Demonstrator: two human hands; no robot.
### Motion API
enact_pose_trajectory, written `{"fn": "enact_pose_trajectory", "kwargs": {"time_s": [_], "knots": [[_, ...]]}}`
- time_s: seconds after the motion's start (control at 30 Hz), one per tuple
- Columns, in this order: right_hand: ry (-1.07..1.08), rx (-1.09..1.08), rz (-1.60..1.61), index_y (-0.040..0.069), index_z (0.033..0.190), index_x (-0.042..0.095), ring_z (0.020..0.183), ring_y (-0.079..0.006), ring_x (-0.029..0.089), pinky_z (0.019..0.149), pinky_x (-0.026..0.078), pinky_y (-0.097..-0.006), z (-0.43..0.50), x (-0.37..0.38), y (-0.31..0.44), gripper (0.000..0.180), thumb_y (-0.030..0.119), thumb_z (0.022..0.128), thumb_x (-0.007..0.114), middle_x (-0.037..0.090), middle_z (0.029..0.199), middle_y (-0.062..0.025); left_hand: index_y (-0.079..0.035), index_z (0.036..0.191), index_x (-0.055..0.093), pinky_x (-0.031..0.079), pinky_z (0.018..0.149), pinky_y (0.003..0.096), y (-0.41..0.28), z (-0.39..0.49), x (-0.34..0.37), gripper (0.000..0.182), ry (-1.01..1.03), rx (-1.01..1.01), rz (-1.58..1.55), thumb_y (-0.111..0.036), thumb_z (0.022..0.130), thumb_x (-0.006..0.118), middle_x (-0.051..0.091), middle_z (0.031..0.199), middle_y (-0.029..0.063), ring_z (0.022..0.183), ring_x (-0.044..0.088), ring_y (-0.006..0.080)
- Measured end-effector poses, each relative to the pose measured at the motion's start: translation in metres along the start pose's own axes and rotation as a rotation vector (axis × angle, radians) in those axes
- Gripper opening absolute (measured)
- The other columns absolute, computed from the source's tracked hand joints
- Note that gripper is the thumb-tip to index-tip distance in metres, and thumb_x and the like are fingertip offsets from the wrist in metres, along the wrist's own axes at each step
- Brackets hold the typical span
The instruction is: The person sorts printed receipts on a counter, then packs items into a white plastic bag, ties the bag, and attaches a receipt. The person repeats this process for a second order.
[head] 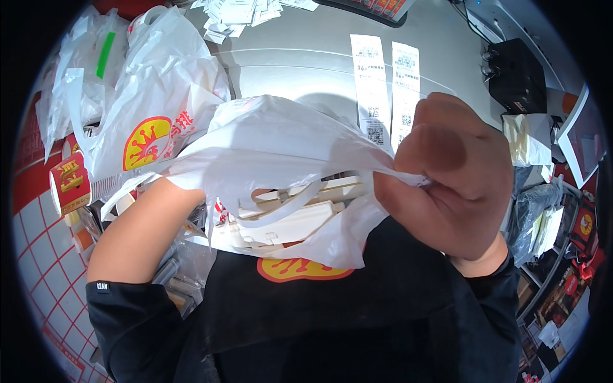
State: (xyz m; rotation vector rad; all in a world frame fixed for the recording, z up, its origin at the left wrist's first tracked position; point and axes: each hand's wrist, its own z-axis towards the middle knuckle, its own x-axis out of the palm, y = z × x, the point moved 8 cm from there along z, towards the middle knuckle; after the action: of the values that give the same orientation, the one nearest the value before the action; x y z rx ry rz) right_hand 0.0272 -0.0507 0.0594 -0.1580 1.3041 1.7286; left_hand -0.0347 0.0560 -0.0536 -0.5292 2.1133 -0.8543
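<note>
A white plastic carrier bag [282, 139] lies between my arms, its mouth facing me. Cream-coloured lidded food containers [282, 225] show inside it, with a loop of the bag's handle across them. My right hand [445, 177] is closed on the bag's edge at the right, pinching the film between thumb and fingers. The bag's film covers my left hand; only the forearm shows, so its fingers and grip are hidden.
Filled white bags [158, 95] stand on the left beside a red carton [72, 184]. Two printed paper slips [371, 91] lie on the metal counter [287, 57], with a pile of slips [239, 16] farther back. A black device [517, 74] stands at the right.
</note>
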Motion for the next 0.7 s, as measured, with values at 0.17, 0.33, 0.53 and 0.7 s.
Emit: {"fn": "enact_pose_trajectory", "kwargs": {"time_s": [0.17,0.33,0.53,0.7], "knots": [[-0.001,0.003,0.02,0.006,0.066,0.056,0.051,-0.0188,0.039,0.046,0.027,-0.0311,-0.002,0.0,-0.003,0.018,0.007,0.059,0.071,0.044,0.059,-0.0045,-0.004,0.112,0.062,0.049,0.076,0.0321,0.0,-0.002,0.0,0.034,-0.002,-0.012,0.0,-0.019,0.081,0.064,0.065,0.098,0.0171,0.084,0.063,0.0266],[0.002,-0.038,-0.009,0.006,0.066,0.056,0.049,-0.0167,0.037,0.044,0.024,-0.0307,-0.003,-0.005,0.002,0.019,0.011,0.06,0.073,0.042,0.058,-0.0043,-0.004,0.112,0.063,0.049,0.075,0.0321,-0.002,-0.012,-0.004,0.034,-0.018,-0.022,-0.007,-0.019,0.081,0.064,0.065,0.098,0.0174,0.083,0.063,0.0268],[0.048,-0.124,0.003,0.006,0.067,0.056,0.048,-0.0143,0.034,0.043,0.02,-0.0302,-0.003,-0.008,0.012,0.026,0.018,0.062,0.078,0.039,0.058,-0.0035,-0.004,0.112,0.063,0.049,0.075,0.032,-0.004,-0.035,-0.01,0.033,-0.04,-0.04,-0.016,-0.019,0.082,0.064,0.065,0.098,0.0178,0.083,0.064,0.027],[0.099,-0.006,-0.005,0.005,0.068,0.056,0.046,-0.0156,0.037,0.042,0.022,-0.0305,-0.001,0.0,0.003,0.023,0.015,0.064,0.077,0.043,0.056,-0.0042,-0.004,0.111,0.063,0.049,0.074,0.032,-0.003,-0.035,-0.008,0.033,-0.051,-0.049,-0.023,-0.018,0.082,0.063,0.065,0.098,0.0181,0.082,0.064,0.0272]]}}
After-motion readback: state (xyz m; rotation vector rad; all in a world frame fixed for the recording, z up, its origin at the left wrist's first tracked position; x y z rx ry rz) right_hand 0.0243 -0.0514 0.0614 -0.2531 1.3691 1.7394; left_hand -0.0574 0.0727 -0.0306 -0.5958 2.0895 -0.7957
